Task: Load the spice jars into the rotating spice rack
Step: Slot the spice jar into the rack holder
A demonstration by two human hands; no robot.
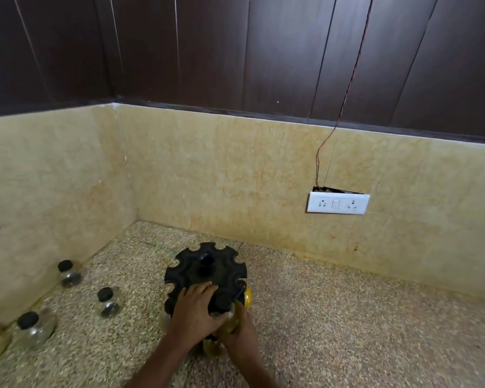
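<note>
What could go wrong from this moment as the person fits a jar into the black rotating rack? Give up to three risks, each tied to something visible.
1. The rack rotates; the left hand only rests on its top, so it may turn as the jar goes in.
2. The right hand has a grip on smooth glass that could slip.
3. Loose jars stand left on the counter; a reaching arm could topple one.

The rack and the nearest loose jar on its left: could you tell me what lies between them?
Nothing: in the head view, bare counter separates rack and jar.
</note>
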